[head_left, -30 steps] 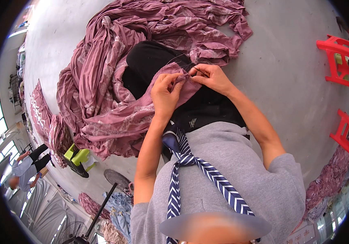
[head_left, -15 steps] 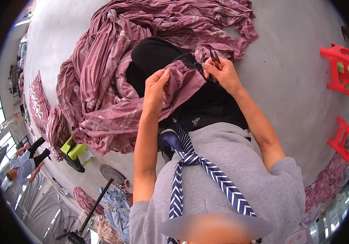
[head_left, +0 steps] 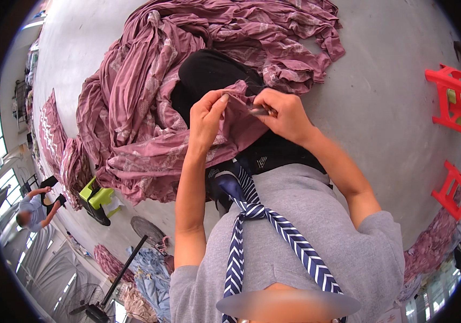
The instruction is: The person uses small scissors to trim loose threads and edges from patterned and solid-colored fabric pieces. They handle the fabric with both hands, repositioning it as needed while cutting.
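A long length of dusty-pink patterned fabric point(head_left: 133, 97) is heaped across my lap and the floor in front of me. My left hand point(head_left: 208, 113) pinches the fabric's edge between thumb and fingers, above my dark trousers. My right hand point(head_left: 284, 112) is closed around a pair of thread snips point(head_left: 260, 111), right beside the stretched edge. Most of the snips are hidden by my fingers, so I cannot tell whether the blades are apart. Whether the right fingertips also grip the cloth is unclear.
Two red plastic stools point(head_left: 456, 102) stand on the grey floor at the right. To the left are a lime-green stool point(head_left: 99, 196), a floor fan point(head_left: 93, 307) and a light-blue cloth pile point(head_left: 152, 280). Another person point(head_left: 34, 212) is at the far left.
My right hand has moved left with the snips, closer to the fabric edge and my left hand. The snips' blades, pointing up and away before, are now turned toward the cloth.
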`<act>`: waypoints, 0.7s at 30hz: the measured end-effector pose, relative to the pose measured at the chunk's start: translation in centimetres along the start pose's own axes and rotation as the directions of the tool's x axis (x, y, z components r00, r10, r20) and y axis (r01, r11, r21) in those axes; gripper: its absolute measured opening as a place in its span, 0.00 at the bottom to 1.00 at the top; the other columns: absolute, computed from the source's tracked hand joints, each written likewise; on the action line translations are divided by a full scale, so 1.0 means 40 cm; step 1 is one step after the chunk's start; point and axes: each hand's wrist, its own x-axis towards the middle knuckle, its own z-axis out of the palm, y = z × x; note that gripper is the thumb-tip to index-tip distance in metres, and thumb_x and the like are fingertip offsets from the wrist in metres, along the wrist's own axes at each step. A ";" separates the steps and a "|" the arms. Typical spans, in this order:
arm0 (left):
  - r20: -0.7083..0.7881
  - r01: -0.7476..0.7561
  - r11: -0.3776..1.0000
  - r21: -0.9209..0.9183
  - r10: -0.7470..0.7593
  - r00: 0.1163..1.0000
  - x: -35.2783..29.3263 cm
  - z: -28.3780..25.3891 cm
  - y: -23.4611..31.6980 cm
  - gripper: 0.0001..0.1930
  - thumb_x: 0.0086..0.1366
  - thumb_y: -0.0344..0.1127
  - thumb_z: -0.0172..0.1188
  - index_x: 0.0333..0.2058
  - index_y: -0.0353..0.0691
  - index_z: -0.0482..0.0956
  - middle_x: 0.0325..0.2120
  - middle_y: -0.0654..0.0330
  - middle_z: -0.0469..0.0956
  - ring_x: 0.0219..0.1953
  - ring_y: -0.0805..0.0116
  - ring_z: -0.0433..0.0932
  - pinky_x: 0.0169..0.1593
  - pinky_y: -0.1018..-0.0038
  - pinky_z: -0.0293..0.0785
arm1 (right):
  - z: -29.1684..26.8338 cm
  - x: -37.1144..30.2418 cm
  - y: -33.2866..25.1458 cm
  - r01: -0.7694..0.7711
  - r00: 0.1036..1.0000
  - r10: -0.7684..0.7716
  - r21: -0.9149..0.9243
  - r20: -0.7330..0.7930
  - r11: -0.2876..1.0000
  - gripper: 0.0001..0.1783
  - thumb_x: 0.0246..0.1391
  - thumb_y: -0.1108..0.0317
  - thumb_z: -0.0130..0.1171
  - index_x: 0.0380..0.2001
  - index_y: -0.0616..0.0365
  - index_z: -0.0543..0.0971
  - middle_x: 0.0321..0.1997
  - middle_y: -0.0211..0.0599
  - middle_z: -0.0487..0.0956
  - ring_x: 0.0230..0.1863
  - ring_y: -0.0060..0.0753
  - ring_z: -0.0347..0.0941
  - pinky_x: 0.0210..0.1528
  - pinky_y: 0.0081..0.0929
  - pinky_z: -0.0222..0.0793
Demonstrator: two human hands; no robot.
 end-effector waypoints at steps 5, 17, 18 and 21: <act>-0.295 -0.237 0.857 0.457 0.398 0.869 -0.060 0.024 0.042 0.06 0.60 0.29 0.57 0.36 0.37 0.79 0.26 0.71 0.74 0.27 0.82 0.68 0.30 0.84 0.64 | 0.026 -0.055 -0.042 -0.075 0.996 0.079 0.096 -0.039 0.993 0.11 0.37 0.82 0.59 0.27 0.59 0.73 0.23 0.35 0.74 0.21 0.28 0.74 0.24 0.21 0.69; 0.001 0.193 0.801 -0.567 -0.234 0.972 -0.178 0.031 0.050 0.09 0.61 0.32 0.59 0.37 0.33 0.76 0.29 0.65 0.77 0.29 0.81 0.74 0.35 0.84 0.69 | 0.090 -0.048 -0.097 0.329 0.942 -0.330 -0.026 -0.057 0.944 0.16 0.31 0.78 0.61 0.30 0.55 0.75 0.46 0.40 0.76 0.28 0.38 0.75 0.28 0.26 0.72; -0.015 0.156 0.793 -0.589 -0.203 0.979 -0.181 0.021 0.035 0.09 0.61 0.31 0.58 0.38 0.34 0.76 0.29 0.64 0.78 0.30 0.80 0.74 0.37 0.83 0.70 | 0.087 -0.048 -0.098 0.350 0.936 -0.351 -0.021 -0.027 0.936 0.18 0.31 0.80 0.60 0.31 0.56 0.75 0.46 0.41 0.76 0.27 0.36 0.76 0.26 0.24 0.71; -0.074 0.067 0.824 -0.563 -0.131 0.989 -0.187 0.002 0.039 0.08 0.61 0.30 0.58 0.37 0.35 0.76 0.30 0.63 0.78 0.31 0.80 0.75 0.39 0.82 0.69 | 0.047 -0.022 -0.055 0.316 0.942 -0.298 0.106 -0.155 0.943 0.18 0.35 0.80 0.61 0.34 0.56 0.75 0.47 0.40 0.76 0.22 0.26 0.74 0.24 0.18 0.68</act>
